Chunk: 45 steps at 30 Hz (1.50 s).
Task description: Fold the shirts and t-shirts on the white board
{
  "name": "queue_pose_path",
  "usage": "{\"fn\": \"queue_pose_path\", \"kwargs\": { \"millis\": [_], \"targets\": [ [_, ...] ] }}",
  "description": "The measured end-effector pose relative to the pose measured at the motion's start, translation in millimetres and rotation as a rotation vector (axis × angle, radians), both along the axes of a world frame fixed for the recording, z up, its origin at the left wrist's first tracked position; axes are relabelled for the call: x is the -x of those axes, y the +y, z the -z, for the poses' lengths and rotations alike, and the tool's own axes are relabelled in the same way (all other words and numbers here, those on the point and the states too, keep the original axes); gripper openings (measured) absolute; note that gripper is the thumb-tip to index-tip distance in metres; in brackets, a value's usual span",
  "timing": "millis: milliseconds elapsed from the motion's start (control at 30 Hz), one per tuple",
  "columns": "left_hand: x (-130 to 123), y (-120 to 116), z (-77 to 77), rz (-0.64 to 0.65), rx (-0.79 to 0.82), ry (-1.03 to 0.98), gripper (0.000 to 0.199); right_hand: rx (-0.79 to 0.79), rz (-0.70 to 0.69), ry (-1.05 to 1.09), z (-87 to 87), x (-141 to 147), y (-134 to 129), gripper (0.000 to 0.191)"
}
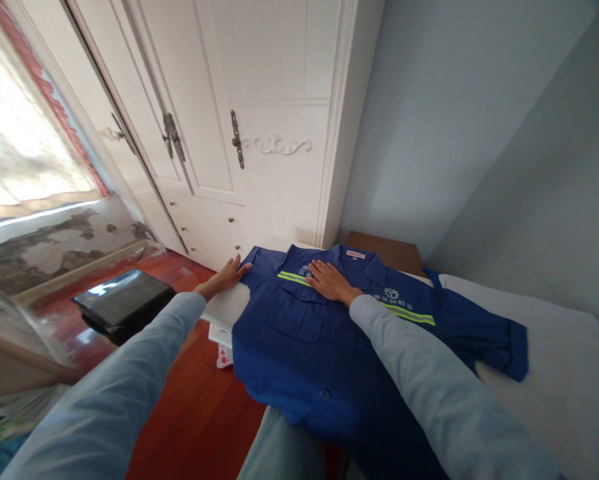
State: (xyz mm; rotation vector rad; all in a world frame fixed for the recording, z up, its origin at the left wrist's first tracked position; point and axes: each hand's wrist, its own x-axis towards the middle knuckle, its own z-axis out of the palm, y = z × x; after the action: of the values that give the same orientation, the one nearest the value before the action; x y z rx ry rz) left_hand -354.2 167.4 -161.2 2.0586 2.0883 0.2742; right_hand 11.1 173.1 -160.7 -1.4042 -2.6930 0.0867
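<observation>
In front of a white panelled wardrobe [284, 73], on a white surface [228, 308], a navy button-front work shirt [289, 347] lies spread front up. The left hand [228, 274] touches one sleeve, fingers extended, grasping nothing; the right hand [331, 281] rests flat and unclenched on the chest, beside a yellow-green reflective strip [293, 277], near the collar's small white label [355, 254].

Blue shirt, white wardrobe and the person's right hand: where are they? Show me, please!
Blue shirt [315, 361], head view: on its front.
White wardrobe [204, 100], head view: on a door.
Right hand [330, 283], head view: on its back.
</observation>
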Motion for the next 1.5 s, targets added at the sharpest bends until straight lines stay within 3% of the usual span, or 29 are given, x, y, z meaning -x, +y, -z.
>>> {"fn": "queue_pose_path", "kwargs": {
  "millis": [200, 333, 433, 533, 700, 900, 1000, 1167, 1333, 1500],
  "targets": [
    [-12, -20, -9.2, -0.042, -0.137, 0.005, 0.075, -0.020, -0.007, 0.003, -0.2, -1, -1, 0.071],
    [-39, -30, -19.0, 0.265, -0.224, 0.071, 0.070, -0.023, -0.010, 0.011, 1.1, -1, 0, 0.071],
    [-47, -27, -21.3, 0.404, -0.114, 0.116, 0.065, -0.018, -0.005, -0.002, 1.7, -1, 0, 0.070],
    [-36, -21, -19.3, 0.328, 0.013, 0.144, 0.063, -0.017, 0.002, -0.007, 0.7, 0, 0, 0.070],
    [-18, -18, -21.9, 0.191, 0.050, 0.206, 0.059, -0.010, 0.010, 0.005, -1.6, 1, -2, 0.071],
    [-47, -5, -43.4, 0.135, -0.078, 0.268, 0.054, -0.029, 0.004, 0.010, -1.2, 0, -2, 0.069],
    [-68, 6, -48.3, 0.183, -0.125, 0.257, 0.053, -0.023, 0.006, 0.010, -1.2, 1, -2, 0.070],
    [-88, 17, -34.0, 0.370, -0.077, 0.198, 0.060, -0.007, 0.011, 0.015, -1.3, 1, -2, 0.072],
    [-76, 15, -13.6, 0.270, -0.015, 0.153, 0.067, 0.002, 0.015, 0.022, -3.2, 2, -3, 0.072],
    [-46, 8, -9.8, 0.236, -0.005, 0.142, 0.068, 0.018, 0.026, 0.008, -7.2, 3, -6, 0.071]
  ]
}}
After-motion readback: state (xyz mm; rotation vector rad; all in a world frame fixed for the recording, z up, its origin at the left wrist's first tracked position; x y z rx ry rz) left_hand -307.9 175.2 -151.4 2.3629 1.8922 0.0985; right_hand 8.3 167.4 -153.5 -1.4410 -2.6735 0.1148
